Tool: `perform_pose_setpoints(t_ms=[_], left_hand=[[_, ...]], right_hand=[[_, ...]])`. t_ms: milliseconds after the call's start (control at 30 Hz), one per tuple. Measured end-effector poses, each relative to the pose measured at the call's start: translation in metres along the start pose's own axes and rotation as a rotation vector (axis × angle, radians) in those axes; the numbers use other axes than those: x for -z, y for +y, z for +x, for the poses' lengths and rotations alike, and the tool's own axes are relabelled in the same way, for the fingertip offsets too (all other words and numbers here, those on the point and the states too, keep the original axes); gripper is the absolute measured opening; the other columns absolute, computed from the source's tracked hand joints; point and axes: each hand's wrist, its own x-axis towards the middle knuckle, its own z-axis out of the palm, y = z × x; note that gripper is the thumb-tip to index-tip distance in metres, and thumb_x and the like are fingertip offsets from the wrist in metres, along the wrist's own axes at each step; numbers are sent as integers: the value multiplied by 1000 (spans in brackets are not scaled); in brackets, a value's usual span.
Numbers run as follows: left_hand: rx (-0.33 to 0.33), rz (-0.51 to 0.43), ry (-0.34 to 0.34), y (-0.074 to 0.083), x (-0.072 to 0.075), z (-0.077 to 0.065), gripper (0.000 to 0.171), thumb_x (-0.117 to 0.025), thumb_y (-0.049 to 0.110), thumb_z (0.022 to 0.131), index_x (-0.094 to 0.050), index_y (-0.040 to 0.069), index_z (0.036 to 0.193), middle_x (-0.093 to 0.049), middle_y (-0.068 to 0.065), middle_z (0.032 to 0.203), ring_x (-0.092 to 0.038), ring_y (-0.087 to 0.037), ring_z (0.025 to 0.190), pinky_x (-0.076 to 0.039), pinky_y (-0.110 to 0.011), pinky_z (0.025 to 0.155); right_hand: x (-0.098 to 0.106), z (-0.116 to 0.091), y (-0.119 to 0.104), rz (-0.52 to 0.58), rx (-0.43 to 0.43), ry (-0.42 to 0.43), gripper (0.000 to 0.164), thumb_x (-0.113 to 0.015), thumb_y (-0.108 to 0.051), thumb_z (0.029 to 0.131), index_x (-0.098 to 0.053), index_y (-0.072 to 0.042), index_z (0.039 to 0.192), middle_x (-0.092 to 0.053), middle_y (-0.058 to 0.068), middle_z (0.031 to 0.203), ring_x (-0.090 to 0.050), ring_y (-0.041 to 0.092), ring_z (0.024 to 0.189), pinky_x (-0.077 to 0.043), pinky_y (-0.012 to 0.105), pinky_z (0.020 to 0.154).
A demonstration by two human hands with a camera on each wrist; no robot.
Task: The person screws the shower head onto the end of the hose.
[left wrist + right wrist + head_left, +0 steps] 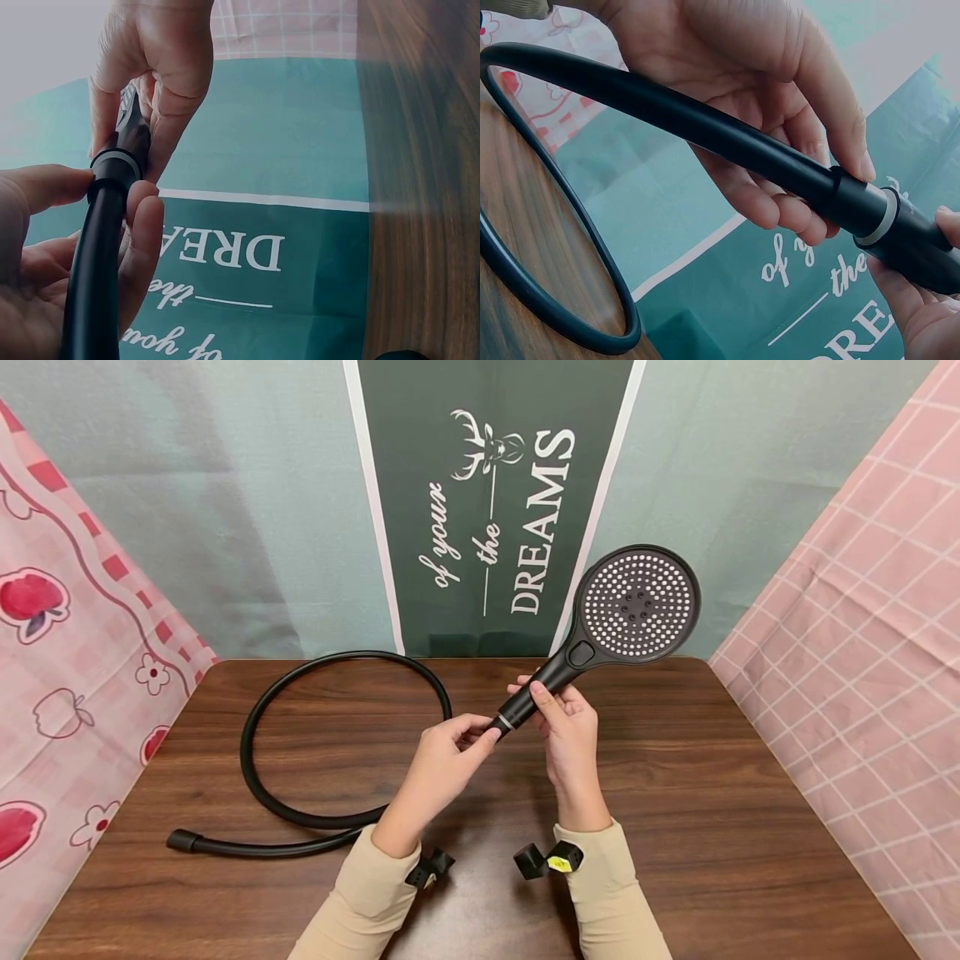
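A black handheld shower head [637, 606] is held up over the table, its round face of pale nozzles toward me and its handle slanting down to the left. My right hand [572, 743] grips the handle [551, 677], thumb on the near side. At the handle's lower end, my left hand [450, 760] pinches the end fitting [853, 204] of a black hose [251, 718] between thumb and fingers. Fitting and handle end are in line and meet at a light grey ring [120, 156], as both wrist views show.
The hose loops across the left of the brown wooden table [690, 860], and its other end [183, 841] lies near the left edge. Behind hangs a green cloth [495, 527] with lettering. Pink patterned cloths [862, 610] flank both sides.
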Motion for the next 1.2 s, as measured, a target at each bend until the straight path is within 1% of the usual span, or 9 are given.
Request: perform_pose_setpoints(t_ms=[100, 200, 400, 500, 667, 800, 867, 1033, 1200], left_hand=[[-9, 14, 8, 0, 0, 0, 19, -68, 23, 94, -74, 11, 109, -72, -4, 89, -61, -10, 74, -51, -26, 67], [-12, 21, 9, 0, 0, 0, 20, -69, 24, 94, -74, 12, 109, -72, -3, 89, -61, -11, 75, -51, -27, 67], [20, -20, -3, -3, 2, 2, 23, -65, 27, 97, -73, 12, 113, -73, -4, 93, -67, -15, 81, -54, -29, 72], [35, -49, -22, -5, 3, 2, 24, -62, 27, 99, -72, 11, 113, -74, -6, 94, -71, -18, 84, -56, -30, 75], [32, -73, -56, -6, 4, 2, 23, -59, 26, 101, -72, 10, 112, -75, -6, 91, -73, -22, 88, -58, -30, 77], [27, -64, -48, -6, 3, 2, 22, -60, 24, 100, -72, 10, 111, -74, -6, 90, -73, -24, 88, -57, -28, 74], [30, -63, -43, -6, 3, 2, 22, -60, 24, 100, -72, 10, 112, -74, -6, 91, -73, -22, 87, -57, -28, 74], [35, -58, -31, -4, 2, 1, 22, -62, 23, 99, -73, 10, 113, -74, -5, 91, -72, -14, 83, -57, -28, 73], [35, -51, -27, -2, 3, 1, 22, -62, 23, 99, -72, 10, 113, -74, -6, 90, -70, -13, 82, -56, -28, 71]], right_hand=[[0, 0, 0, -5, 2, -3, 12, -60, -6, 98, -65, -1, 107, -76, 4, 95, -75, 15, 90, -58, 28, 84], [0, 0, 0, -1, 5, -3, 12, -60, -6, 98, -65, 0, 107, -76, 6, 96, -75, 15, 90, -58, 28, 83], [0, 0, 0, 9, 4, 0, 11, -61, -6, 97, -66, -1, 106, -76, 8, 96, -75, 15, 89, -58, 27, 82], [0, 0, 0, 12, 4, -2, 11, -62, -6, 97, -66, -1, 106, -76, 8, 96, -76, 15, 89, -58, 27, 82], [1, 0, 0, 15, 7, -5, 11, -61, -6, 97, -66, -1, 106, -76, 8, 96, -75, 15, 89, -58, 26, 80], [0, 0, 0, 16, 6, -5, 11, -61, -6, 97, -66, -1, 106, -76, 6, 95, -75, 15, 89, -58, 26, 80], [0, 0, 0, 16, 5, -5, 11, -60, -5, 98, -66, -1, 106, -76, 6, 95, -75, 14, 89, -58, 26, 80], [0, 0, 0, 22, 5, -1, 11, -60, -5, 98, -66, 0, 106, -76, 7, 95, -75, 15, 89, -58, 26, 81], [0, 1, 0, 19, 2, 2, 12, -61, -5, 98, -65, 0, 107, -76, 7, 95, -76, 15, 89, -58, 27, 82]])
